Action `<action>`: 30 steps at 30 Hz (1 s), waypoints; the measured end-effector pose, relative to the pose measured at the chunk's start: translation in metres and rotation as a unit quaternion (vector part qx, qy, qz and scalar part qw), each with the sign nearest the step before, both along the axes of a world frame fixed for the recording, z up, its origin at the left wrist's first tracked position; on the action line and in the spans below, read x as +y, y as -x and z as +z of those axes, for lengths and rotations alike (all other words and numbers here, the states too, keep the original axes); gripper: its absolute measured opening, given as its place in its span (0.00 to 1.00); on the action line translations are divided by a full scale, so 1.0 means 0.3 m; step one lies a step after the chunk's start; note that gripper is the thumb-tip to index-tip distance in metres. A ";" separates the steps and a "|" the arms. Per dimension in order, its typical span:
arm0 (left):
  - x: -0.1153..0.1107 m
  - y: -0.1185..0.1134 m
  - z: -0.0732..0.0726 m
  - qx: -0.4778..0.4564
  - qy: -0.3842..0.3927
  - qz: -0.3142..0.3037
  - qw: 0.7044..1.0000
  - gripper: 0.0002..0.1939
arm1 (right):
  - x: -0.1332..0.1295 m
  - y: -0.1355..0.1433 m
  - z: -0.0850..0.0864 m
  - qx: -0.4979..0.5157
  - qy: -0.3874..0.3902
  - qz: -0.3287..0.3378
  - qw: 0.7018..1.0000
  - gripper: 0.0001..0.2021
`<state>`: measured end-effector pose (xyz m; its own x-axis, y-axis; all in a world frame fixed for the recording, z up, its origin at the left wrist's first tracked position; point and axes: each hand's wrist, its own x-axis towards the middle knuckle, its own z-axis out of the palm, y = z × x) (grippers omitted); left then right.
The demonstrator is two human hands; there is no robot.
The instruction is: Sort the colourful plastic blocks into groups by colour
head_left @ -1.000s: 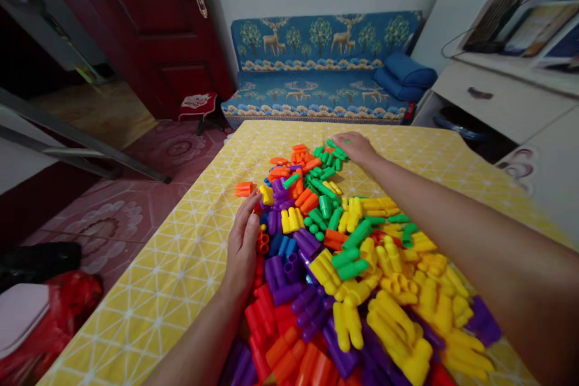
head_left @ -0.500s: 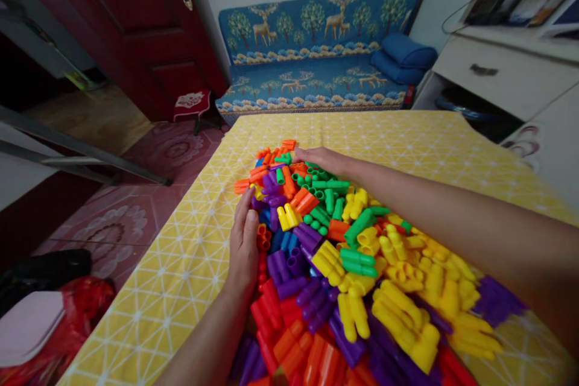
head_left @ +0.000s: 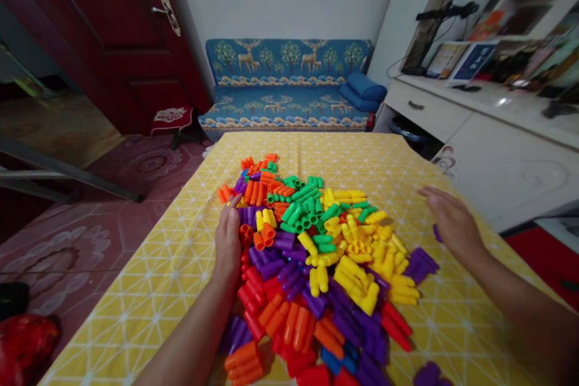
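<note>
A big heap of plastic toy building pieces, shaped like joined tubes, lies across the table. Orange pieces (head_left: 256,193) and green pieces (head_left: 304,204) are at its far end, yellow pieces (head_left: 355,280) to the right, purple pieces (head_left: 271,262) and red pieces (head_left: 251,295) nearer to me. My left hand (head_left: 227,235) rests on edge along the heap's left side, fingers stretched out, touching the pieces. Off to the right, apart from the heap, my right hand (head_left: 455,226) is open over the cloth. A small purple piece (head_left: 437,233) shows beside its fingers, partly hidden by the hand.
A yellow cloth with white lines (head_left: 181,253) covers the table. Beyond it stands a blue sofa (head_left: 289,96) with folded blue cushions (head_left: 364,91). A red stool (head_left: 172,119) is by the dark red door (head_left: 113,36). White cabinets (head_left: 497,157) line the right side.
My right hand has left the far end of the heap and moved right, toward the table's right side. My left hand stays at the heap's left edge. The view has tilted and shifted right.
</note>
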<state>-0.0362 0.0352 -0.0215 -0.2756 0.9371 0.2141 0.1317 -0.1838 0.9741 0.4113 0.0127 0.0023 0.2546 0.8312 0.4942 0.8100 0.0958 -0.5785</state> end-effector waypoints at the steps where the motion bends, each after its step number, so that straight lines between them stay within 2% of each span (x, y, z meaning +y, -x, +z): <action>1: -0.001 -0.005 0.006 0.008 -0.005 0.008 1.000 0.27 | -0.016 -0.097 -0.046 0.007 0.031 -0.059 0.998 0.30; 2: 0.000 -0.008 0.010 0.015 -0.010 0.013 1.000 0.27 | -0.035 -0.168 -0.084 0.023 0.070 -0.097 0.993 0.30; 3: 0.001 -0.011 0.012 0.019 -0.014 0.015 1.000 0.26 | -0.055 -0.208 -0.114 0.038 0.093 -0.106 0.989 0.30; 5: 0.003 -0.014 0.013 0.017 -0.017 0.013 1.000 0.26 | -0.090 -0.187 -0.149 0.077 0.120 -0.072 0.987 0.28; 7: 0.004 -0.014 0.012 0.013 -0.020 0.011 1.000 0.25 | -0.106 -0.054 -0.157 0.106 0.124 0.011 0.987 0.27; 9: 0.001 -0.013 0.013 0.013 -0.027 0.008 1.000 0.25 | -0.094 0.134 -0.149 0.119 0.123 0.094 0.981 0.26; 11: -0.005 -0.013 0.018 0.015 -0.036 0.002 0.999 0.24 | -0.054 0.316 -0.135 0.127 0.118 0.113 0.978 0.27; 13: -0.013 -0.012 0.025 0.015 -0.040 -0.007 0.999 0.24 | 0.001 0.460 -0.119 0.141 0.104 0.130 0.976 0.28; 16: -0.023 -0.009 0.033 0.000 -0.042 -0.037 0.998 0.24 | 0.080 0.608 -0.084 0.164 0.114 0.176 0.964 0.31; 19: -0.027 -0.004 0.037 -0.027 -0.044 -0.066 0.996 0.24 | 0.128 0.724 -0.027 0.193 0.146 0.245 0.939 0.33; 21: -0.025 0.001 0.038 -0.040 -0.052 -0.063 0.996 0.24 | 0.144 0.798 0.021 0.189 0.171 0.281 0.926 0.34; 23: -0.021 0.007 0.040 -0.048 -0.065 -0.051 0.995 0.24 | 0.149 0.867 0.075 0.153 0.198 0.288 0.924 0.36; 25: -0.017 0.013 0.041 -0.052 -0.077 -0.044 0.995 0.24 | 0.138 0.925 0.128 0.111 0.214 0.297 0.924 0.36; 27: -0.009 0.020 0.035 -0.050 -0.082 -0.049 0.994 0.25 | 0.101 0.961 0.179 0.086 0.201 0.335 0.917 0.34; 30: 0.007 0.029 0.014 -0.054 -0.077 -0.061 0.994 0.24 | -0.023 0.950 0.232 0.051 0.146 0.387 0.909 0.29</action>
